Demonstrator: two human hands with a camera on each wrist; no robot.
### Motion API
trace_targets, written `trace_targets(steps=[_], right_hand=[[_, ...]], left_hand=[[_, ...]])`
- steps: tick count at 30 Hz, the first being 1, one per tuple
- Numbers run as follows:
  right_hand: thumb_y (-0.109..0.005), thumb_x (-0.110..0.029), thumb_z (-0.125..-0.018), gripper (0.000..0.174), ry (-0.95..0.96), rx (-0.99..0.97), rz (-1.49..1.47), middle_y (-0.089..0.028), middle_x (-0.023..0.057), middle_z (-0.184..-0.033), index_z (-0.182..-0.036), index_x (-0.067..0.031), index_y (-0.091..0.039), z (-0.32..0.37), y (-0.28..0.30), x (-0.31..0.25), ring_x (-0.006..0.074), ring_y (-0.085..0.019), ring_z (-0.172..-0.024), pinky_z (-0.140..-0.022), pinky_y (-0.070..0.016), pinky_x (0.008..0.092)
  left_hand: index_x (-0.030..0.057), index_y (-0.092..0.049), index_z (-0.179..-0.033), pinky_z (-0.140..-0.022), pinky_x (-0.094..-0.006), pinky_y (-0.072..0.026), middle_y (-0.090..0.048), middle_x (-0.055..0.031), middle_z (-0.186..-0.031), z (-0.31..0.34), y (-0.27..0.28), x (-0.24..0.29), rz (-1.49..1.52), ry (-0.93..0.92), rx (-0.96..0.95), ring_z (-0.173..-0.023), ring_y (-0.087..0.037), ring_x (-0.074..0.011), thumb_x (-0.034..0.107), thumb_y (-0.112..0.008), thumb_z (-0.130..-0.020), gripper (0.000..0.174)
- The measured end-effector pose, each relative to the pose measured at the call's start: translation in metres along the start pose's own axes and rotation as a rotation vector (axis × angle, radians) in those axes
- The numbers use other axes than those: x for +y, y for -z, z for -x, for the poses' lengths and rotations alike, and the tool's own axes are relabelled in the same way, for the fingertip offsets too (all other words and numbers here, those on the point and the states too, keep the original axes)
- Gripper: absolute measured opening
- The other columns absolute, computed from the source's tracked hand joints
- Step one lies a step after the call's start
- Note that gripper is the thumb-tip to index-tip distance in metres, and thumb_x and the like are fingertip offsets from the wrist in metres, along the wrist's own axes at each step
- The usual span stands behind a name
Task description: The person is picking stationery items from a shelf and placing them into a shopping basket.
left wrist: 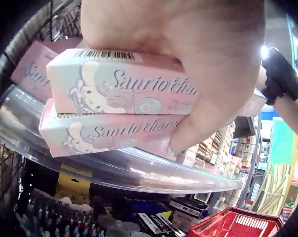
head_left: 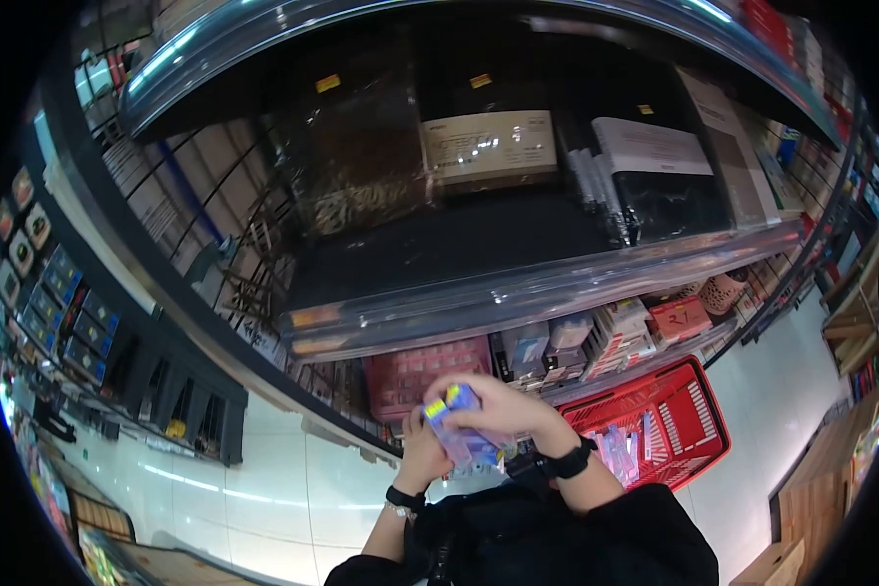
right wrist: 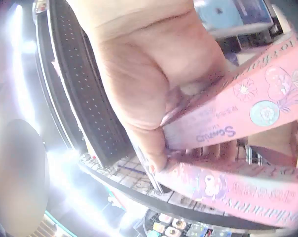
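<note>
In front of the body, both hands hold slim pastel cardboard boxes [head_left: 466, 445] with yellow stickers on their ends. My left hand [left wrist: 188, 39] grips a pair of them stacked one over the other, its thumb across their sides. The upper box [left wrist: 97, 89] is printed "Sanrio" and shows a barcode; the lower box [left wrist: 85, 133] matches it. Behind these, another pink box [left wrist: 28, 69] shows partly. My right hand [right wrist: 149, 74] is at the boxes from the other side, its thumb between a pink box [right wrist: 238, 116] and a second one [right wrist: 223, 192].
A red shopping basket [head_left: 721, 444] with pastel packages [head_left: 620, 454] inside stands at the right. Ahead, a shelf edge [head_left: 557, 283] fronts black notebooks [head_left: 488, 146]. A pink crate [head_left: 391, 376] and small boxes [head_left: 620, 337] sit on the shelf below.
</note>
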State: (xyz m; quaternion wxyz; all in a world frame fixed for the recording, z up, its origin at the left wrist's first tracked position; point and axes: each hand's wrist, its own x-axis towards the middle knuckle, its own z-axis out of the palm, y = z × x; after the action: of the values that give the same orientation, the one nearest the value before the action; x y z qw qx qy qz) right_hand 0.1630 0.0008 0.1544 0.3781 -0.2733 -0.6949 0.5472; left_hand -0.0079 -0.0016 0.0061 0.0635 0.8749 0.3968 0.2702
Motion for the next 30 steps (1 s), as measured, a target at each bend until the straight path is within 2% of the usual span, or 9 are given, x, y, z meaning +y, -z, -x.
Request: trace_targets(steps=[9,12,15,16,20,23,24,25,30], right_hand=[[-0.065,-0.003,-0.069,0.033,0.039,0.395,-0.134,-0.054,0.0066,-0.097,-0.099,-0.001,-0.053,0.106,0.0,-0.03,0.0138,-0.05,-0.093,-0.083,-0.0386,0.0268],[-0.067,-0.019,-0.072,0.038,0.126,0.602,-0.474,-0.056,0.0163,-0.097,-0.099,0.0006,-0.047,0.129,-0.011,-0.02,0.0276,-0.057,-0.092,-0.08,-0.0457,0.0398],[-0.06,-0.016,-0.078,0.033,0.085,0.754,-0.475,-0.055,0.0206,-0.099,-0.102,-0.0011,-0.044,0.154,-0.018,0.012,0.0314,-0.057,-0.091,-0.079,-0.0471,0.0449],[-0.06,-0.016,-0.078,0.033,0.084,0.767,-0.476,-0.055,0.0206,-0.099,-0.102,-0.0011,-0.044,0.159,-0.023,0.022,0.0314,-0.057,-0.091,-0.079,-0.0471,0.0449],[-0.052,-0.011,-0.083,0.025,-0.028,1.115,-0.732,-0.056,0.0201,-0.097,-0.104,-0.0032,-0.043,0.17,-0.041,0.056,0.0309,-0.057,-0.09,-0.077,-0.0487,0.0444],[-0.054,-0.013,-0.083,0.02,-0.132,1.129,-0.831,-0.058,0.0078,-0.086,-0.1,-0.003,-0.049,0.167,-0.036,0.097,0.0151,-0.058,-0.076,-0.068,-0.0491,0.0288],[-0.055,-0.012,-0.082,0.02,-0.12,1.116,-0.846,-0.057,0.0049,-0.084,-0.1,-0.0034,-0.05,0.174,-0.038,0.108,0.0129,-0.056,-0.075,-0.067,-0.0476,0.0263],[-0.055,-0.012,-0.082,0.021,-0.159,1.143,-0.842,-0.057,0.0049,-0.085,-0.101,-0.0032,-0.05,0.169,-0.043,0.109,0.0132,-0.056,-0.076,-0.068,-0.0473,0.0264],[-0.058,-0.01,-0.08,0.021,-0.195,1.244,-0.829,-0.056,0.0049,-0.085,-0.099,-0.0024,-0.052,0.182,-0.061,0.125,0.013,-0.055,-0.08,-0.071,-0.0455,0.027]], left_hand=[[0.0059,-0.059,-0.086,-0.088,-0.0455,-0.0293,-0.042,-0.0172,-0.114,0.004,0.021,0.028,0.053,0.092,0.09,-0.108,-0.037,-0.0363,0.015,-0.065,-0.054,0.034],[0.0052,-0.058,-0.086,-0.082,-0.0392,-0.0373,-0.052,-0.0136,-0.101,0.01,0.016,0.024,0.292,0.085,0.072,-0.095,-0.049,-0.0319,0.012,-0.067,-0.057,0.031],[0.0037,-0.056,-0.088,-0.066,-0.0282,-0.0447,-0.059,-0.0065,-0.076,0.02,-0.003,0.024,0.744,0.245,-0.096,-0.07,-0.059,-0.0228,0.013,-0.069,-0.065,0.028],[0.0037,-0.056,-0.088,-0.066,-0.0282,-0.0447,-0.059,-0.0065,-0.076,0.021,-0.006,0.026,0.748,0.24,-0.109,-0.07,-0.059,-0.0228,0.013,-0.069,-0.065,0.028],[0.0007,-0.048,-0.109,-0.078,-0.0253,-0.043,-0.057,-0.0052,-0.098,0.017,-0.019,0.049,1.425,0.382,-0.891,-0.091,-0.054,-0.0123,0.012,-0.058,-0.079,0.034],[0.0013,-0.045,-0.114,-0.084,-0.0269,-0.0415,-0.054,-0.006,-0.105,0.026,-0.043,0.051,1.461,0.39,-0.991,-0.098,-0.051,-0.0135,0.012,-0.056,-0.081,0.036],[0.0018,-0.043,-0.116,-0.085,-0.0283,-0.0413,-0.053,-0.0064,-0.107,0.029,-0.04,0.055,1.605,0.591,-0.996,-0.1,-0.051,-0.0144,0.01,-0.054,-0.081,0.037],[0.0022,-0.041,-0.118,-0.087,-0.0297,-0.0412,-0.053,-0.0068,-0.108,0.028,-0.042,0.059,1.735,0.784,-1.005,-0.101,-0.051,-0.0153,0.009,-0.053,-0.082,0.039],[0.0002,-0.041,-0.117,-0.086,-0.032,-0.0432,-0.052,-0.0095,-0.11,0.044,-0.064,0.079,1.822,0.818,-1.039,-0.097,-0.054,-0.0186,0.005,-0.05,-0.083,0.035]])
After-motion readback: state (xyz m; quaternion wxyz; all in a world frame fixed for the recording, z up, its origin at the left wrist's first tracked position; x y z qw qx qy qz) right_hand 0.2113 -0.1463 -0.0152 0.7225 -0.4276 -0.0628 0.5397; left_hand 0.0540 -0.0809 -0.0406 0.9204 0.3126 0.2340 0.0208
